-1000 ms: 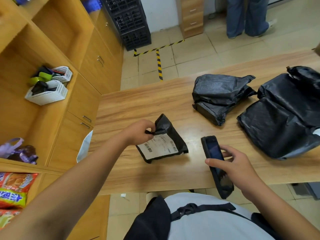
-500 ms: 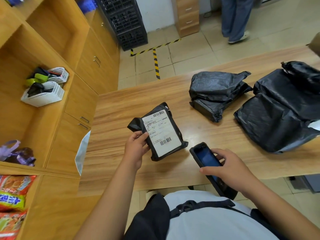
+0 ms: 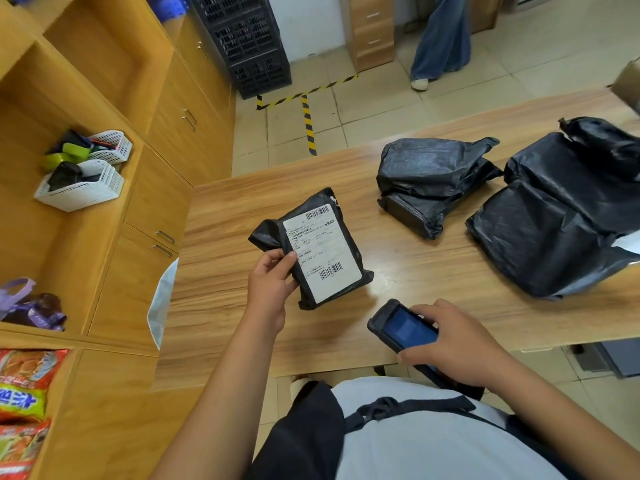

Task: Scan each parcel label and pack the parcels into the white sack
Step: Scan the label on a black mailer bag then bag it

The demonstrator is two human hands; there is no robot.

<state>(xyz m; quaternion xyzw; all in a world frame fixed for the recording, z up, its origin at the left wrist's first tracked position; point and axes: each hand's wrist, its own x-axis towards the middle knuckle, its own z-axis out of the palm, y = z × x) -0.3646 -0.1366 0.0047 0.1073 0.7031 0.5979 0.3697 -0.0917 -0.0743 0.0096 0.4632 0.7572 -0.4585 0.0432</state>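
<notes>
My left hand (image 3: 270, 285) grips the left edge of a small black parcel (image 3: 311, 251), tilted up with its white barcode label (image 3: 320, 252) facing me. A dark handheld scanner (image 3: 401, 329) with a lit blue screen is in my right hand (image 3: 457, 344), just below and right of the parcel, its top end towards the label. Two more black parcels lie on the wooden table (image 3: 242, 317): a folded one (image 3: 429, 181) in the middle and a large one (image 3: 561, 216) at the right. A strip of the white sack (image 3: 162, 299) shows at the table's left edge.
Wooden shelves and cabinets (image 3: 114, 188) line the left side, holding white baskets (image 3: 86, 188) and snack packets (image 3: 24, 393). A black crate stack (image 3: 246, 39) and a person's legs (image 3: 440, 39) stand beyond the table. A cardboard box corner (image 3: 628, 84) is at far right.
My left hand has lifted the small parcel off the table and turned it, so the label faces up. My right hand has brought the scanner nearer, below the parcel.
</notes>
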